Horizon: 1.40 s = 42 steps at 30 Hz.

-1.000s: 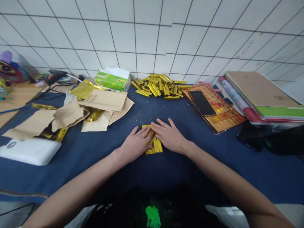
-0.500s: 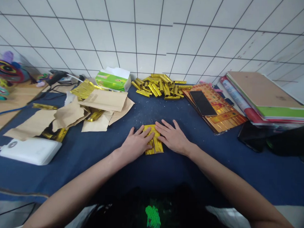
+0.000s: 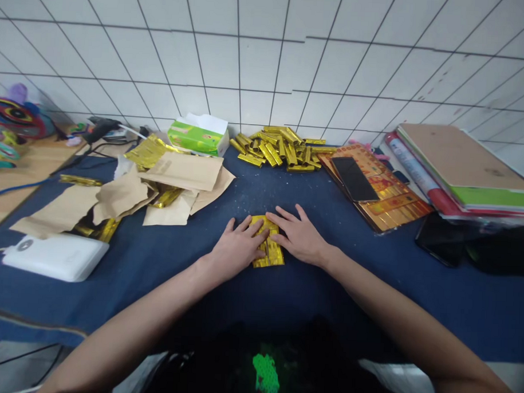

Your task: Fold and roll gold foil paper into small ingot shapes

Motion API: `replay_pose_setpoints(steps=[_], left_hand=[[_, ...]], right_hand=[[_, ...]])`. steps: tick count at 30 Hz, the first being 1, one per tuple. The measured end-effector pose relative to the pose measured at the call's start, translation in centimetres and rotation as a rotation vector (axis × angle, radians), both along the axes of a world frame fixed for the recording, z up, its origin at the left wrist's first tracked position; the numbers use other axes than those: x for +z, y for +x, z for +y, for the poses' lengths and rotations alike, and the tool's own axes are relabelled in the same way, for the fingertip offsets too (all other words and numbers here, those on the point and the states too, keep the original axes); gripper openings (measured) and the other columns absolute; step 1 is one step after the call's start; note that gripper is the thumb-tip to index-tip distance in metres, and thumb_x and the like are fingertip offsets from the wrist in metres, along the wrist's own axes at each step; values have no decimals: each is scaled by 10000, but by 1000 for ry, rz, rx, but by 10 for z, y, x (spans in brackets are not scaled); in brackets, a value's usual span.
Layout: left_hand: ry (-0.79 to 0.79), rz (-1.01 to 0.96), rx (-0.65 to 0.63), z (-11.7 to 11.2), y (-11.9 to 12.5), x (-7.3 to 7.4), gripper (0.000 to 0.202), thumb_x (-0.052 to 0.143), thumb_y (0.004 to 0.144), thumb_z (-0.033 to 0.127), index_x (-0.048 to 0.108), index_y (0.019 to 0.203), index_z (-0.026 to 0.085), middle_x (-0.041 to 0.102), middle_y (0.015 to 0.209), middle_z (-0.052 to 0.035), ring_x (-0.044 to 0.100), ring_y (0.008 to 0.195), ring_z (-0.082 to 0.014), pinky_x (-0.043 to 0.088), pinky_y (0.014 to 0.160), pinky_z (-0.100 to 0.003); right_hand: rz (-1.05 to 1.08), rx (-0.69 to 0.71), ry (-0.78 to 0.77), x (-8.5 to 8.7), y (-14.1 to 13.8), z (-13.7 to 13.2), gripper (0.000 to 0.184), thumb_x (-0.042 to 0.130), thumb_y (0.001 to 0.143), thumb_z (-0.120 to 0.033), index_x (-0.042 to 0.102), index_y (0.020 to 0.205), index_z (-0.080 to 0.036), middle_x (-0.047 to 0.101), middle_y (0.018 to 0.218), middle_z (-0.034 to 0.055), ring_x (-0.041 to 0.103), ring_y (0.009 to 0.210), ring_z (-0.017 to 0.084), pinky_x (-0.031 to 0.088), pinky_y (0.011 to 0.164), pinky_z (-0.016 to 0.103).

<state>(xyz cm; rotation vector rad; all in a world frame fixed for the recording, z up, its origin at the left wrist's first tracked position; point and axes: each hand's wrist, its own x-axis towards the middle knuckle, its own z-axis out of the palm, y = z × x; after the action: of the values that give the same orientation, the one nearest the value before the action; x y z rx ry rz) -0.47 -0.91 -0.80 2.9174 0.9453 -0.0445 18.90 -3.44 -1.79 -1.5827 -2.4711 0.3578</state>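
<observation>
A sheet of gold foil paper (image 3: 272, 255) lies on the dark blue cloth (image 3: 326, 313) in front of me, with its sides folded in so that a seam runs down the middle. My left hand (image 3: 238, 243) rests flat on its left side, fingers spread. On the right side, the fingertips of my right hand (image 3: 298, 235) touch the paper, its fingers apart too. Parts of the sheet are hidden under my fingers. Beyond the hands, against the wall, sits a heap of folded gold paper pieces (image 3: 281, 148).
Torn brown paper (image 3: 181, 169) and gold foil lie at the left, near a white power bank (image 3: 56, 258) and a green tissue pack (image 3: 199, 134). A phone (image 3: 355, 178) rests on orange-gold packets (image 3: 390, 209) at the right, beside stacked folders (image 3: 469, 158).
The view has shifted slightly. My right fingertips sit a little nearer the middle seam of the gold paper; both hands stay on it.
</observation>
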Motion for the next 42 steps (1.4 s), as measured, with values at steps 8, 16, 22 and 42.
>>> replay_pose_setpoints(steps=[8,16,22,42], left_hand=[[23,-6,18,-1,-2,1,449,481,852,386,447,1274,238,406,1373,-136,355,1279,-288,345,963,-539],[39,19,38,-3,-6,2,481,477,848,416,414,1306,280,358,1401,-167,337,1291,-290,285,991,-551],[31,54,35,-3,-7,4,543,464,837,476,362,1338,293,320,1422,-165,298,1310,-298,263,994,-564],[-228,18,-23,12,-18,15,597,267,885,531,271,1385,204,250,1458,-135,197,1354,-237,209,1055,-451]], right_hand=[[-123,-45,73,-4,1,-11,504,295,918,-412,313,1364,-179,442,1367,55,270,1324,250,131,1050,596],[-146,-9,54,-1,3,-13,498,275,905,-472,381,1332,-240,374,1413,19,243,1332,271,122,1039,618],[-147,16,1,-2,4,-14,799,353,755,-701,266,1391,-225,297,1453,49,172,1347,321,102,1029,640],[-107,15,-107,4,7,-15,671,251,853,-601,194,1414,-237,213,1483,31,100,1367,292,131,1045,603]])
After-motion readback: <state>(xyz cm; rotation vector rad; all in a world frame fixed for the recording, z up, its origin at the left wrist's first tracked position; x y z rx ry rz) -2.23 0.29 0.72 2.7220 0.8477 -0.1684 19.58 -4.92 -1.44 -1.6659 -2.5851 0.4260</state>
